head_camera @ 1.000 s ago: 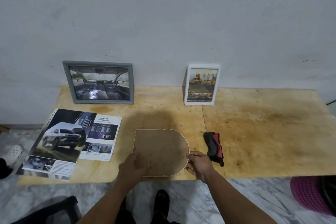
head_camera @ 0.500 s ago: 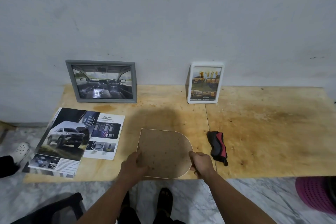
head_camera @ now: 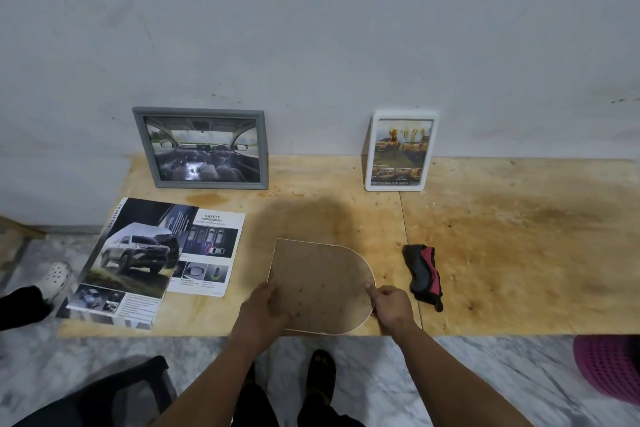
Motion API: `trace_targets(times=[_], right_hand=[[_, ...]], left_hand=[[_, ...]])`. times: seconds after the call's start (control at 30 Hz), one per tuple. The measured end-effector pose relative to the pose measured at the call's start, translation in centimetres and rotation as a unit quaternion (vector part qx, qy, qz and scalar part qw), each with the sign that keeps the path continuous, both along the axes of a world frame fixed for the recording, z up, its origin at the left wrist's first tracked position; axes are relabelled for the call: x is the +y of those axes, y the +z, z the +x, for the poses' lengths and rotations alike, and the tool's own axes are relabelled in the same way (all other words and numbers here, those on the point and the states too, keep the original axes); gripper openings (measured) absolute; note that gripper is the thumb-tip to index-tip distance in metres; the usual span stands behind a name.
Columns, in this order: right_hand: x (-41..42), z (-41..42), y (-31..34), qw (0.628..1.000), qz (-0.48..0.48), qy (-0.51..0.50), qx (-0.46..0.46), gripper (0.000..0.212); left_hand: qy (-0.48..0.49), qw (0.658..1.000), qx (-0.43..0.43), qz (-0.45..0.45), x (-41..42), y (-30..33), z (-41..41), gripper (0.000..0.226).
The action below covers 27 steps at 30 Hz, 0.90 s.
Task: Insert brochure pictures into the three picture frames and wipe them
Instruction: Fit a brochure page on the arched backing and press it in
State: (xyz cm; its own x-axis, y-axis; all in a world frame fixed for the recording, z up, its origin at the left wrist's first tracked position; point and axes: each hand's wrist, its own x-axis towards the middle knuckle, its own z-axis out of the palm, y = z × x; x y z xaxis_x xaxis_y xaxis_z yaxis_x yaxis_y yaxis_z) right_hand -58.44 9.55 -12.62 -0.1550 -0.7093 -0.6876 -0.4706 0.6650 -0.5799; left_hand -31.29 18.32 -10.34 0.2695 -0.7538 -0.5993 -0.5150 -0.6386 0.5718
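An arch-shaped picture frame (head_camera: pixel 320 284) lies face down near the table's front edge, its brown backing up. My left hand (head_camera: pixel 261 307) holds its lower left corner, fingers resting on the backing. My right hand (head_camera: pixel 389 303) pinches its rounded right edge. A grey frame (head_camera: pixel 201 149) with a car-interior picture and a white frame (head_camera: pixel 400 151) with a yellow-truck picture lean against the wall. Car brochure pages (head_camera: pixel 138 260) lie at the left. A black and red cloth (head_camera: pixel 422 276) lies right of the arch frame.
The wooden table (head_camera: pixel 519 236) is stained and ends just before my feet. A pink basket (head_camera: pixel 609 371) stands on the marble floor at the right. A dark chair (head_camera: pixel 104 392) is at the lower left, and another person's white shoe (head_camera: pixel 57 276) shows at the left.
The view has shifted slightly. Both hands stay on the arch frame, which has barely moved.
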Motion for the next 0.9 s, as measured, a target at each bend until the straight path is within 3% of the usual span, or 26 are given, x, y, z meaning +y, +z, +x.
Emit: trace_targets(times=[0.2, 0.43, 0.57, 0.67, 0.77, 0.9], right_hand=[[0.1, -1.2, 2.0, 0.995, 0.048, -0.013, -0.088, 0.027], [-0.5, 0.1, 0.0, 0.997, 0.036, 0.074, -0.002, 0.029], [-0.5, 0.3, 0.4, 0.997, 0.041, 0.066, -0.001, 0.028], [-0.5, 0.0, 1.4, 0.998, 0.054, 0.027, -0.035, 0.027], [-0.9, -0.6, 2.4, 0.997, 0.033, 0.002, -0.067, 0.018], [-2.0, -1.3, 4.2, 0.989, -0.018, -0.008, -0.146, 0.035]], left_hand=[[-0.003, 1.000, -0.005, -0.010, 0.2, -0.4, 0.1, 0.080], [-0.007, 1.000, 0.004, -0.014, 0.5, -0.9, 0.3, 0.092], [-0.036, 0.999, -0.002, -0.019, 0.7, -1.5, 0.5, 0.095], [-0.126, 0.988, -0.089, -0.023, 1.3, -1.7, 0.0, 0.095], [-0.214, 0.950, -0.206, -0.097, 2.4, -2.6, -0.2, 0.093], [-0.287, 0.912, -0.239, -0.167, 1.6, -1.3, 0.3, 0.053]])
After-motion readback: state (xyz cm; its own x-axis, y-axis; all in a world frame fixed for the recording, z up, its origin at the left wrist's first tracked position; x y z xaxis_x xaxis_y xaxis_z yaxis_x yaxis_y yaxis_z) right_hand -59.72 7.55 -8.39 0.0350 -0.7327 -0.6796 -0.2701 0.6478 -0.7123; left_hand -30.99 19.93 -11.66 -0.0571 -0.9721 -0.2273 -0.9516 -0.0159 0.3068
